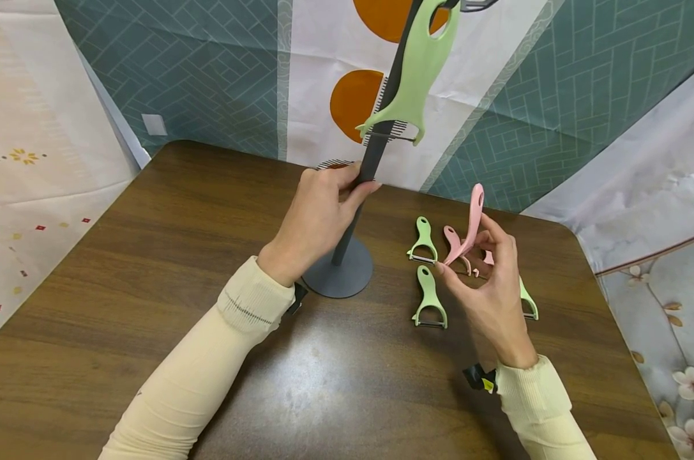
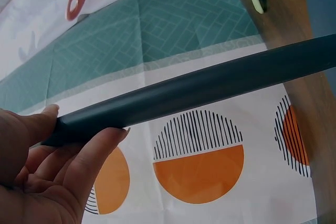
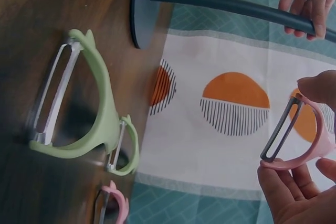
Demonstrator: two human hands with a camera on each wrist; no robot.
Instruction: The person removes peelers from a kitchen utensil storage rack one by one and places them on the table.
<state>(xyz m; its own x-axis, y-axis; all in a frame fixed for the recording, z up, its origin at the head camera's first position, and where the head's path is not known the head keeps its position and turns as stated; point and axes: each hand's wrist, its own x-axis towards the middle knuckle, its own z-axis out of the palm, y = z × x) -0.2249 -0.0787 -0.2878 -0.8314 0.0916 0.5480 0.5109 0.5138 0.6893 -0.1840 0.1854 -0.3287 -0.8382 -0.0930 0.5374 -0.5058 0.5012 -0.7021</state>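
My left hand (image 1: 318, 217) grips the dark grey pole (image 1: 352, 220) of a stand with a round base (image 1: 347, 271). In the left wrist view the thumb and fingers close round that pole (image 2: 199, 87). A green peeler (image 1: 418, 70) hangs high on the stand. Raised off the table, a pink peeler (image 1: 474, 217) is pinched in my right hand (image 1: 493, 287); the right wrist view shows thumb and fingers at the two ends of its blade frame (image 3: 315, 145). Below, green peelers (image 1: 428, 294) and another pink peeler (image 1: 452, 239) lie on the table, some partly behind the right hand.
The brown wooden table (image 1: 122, 319) reaches back to a hanging cloth (image 1: 209, 83) with green panels and orange circles. Another green peeler (image 1: 528, 300) lies to the right of the right hand. A flowered cloth (image 1: 663, 306) hangs by the table's right edge.
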